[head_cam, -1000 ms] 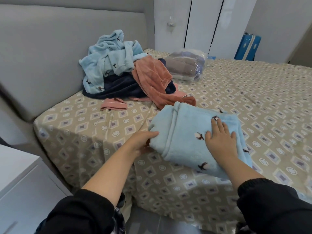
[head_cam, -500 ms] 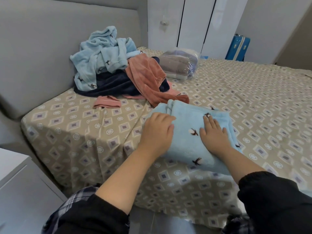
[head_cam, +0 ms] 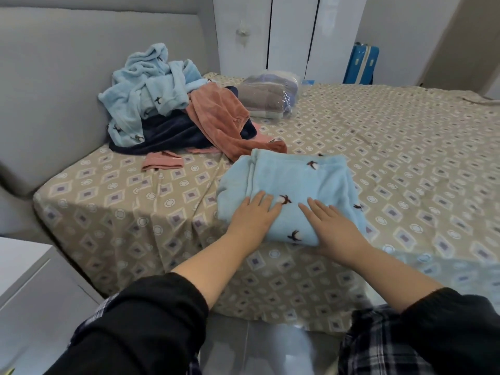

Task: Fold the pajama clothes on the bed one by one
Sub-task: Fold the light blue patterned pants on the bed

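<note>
From the head view, the left hand [head_cam: 253, 219] and right hand [head_cam: 334, 228] lie flat, fingers straight, on the folded blue pajama [head_cam: 292, 182] near the bed's [head_cam: 405, 147] front edge, while an unfolded pile [head_cam: 173, 104] sits by the headboard [head_cam: 67, 77], beside a plastic bag [head_cam: 270, 100].
</note>
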Action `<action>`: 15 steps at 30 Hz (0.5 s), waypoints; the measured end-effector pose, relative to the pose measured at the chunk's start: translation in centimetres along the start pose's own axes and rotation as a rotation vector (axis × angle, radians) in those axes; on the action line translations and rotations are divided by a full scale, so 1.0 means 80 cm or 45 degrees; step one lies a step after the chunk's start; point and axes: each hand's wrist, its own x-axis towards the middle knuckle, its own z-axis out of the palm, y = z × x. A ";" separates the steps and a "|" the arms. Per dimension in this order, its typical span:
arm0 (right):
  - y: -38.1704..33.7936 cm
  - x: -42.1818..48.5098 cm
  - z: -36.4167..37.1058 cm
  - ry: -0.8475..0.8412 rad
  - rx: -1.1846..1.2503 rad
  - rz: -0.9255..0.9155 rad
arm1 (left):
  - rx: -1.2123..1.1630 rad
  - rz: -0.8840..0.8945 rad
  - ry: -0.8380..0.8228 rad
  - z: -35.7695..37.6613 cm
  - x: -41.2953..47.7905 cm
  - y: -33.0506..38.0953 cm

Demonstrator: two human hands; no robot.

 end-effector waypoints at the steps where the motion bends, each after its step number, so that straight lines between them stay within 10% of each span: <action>1: 0.002 0.006 0.000 0.028 0.030 0.001 | 0.000 0.021 -0.001 -0.005 0.005 -0.003; 15: 0.024 0.101 -0.073 -0.078 0.246 0.328 | -0.340 0.102 -0.504 -0.068 0.128 -0.074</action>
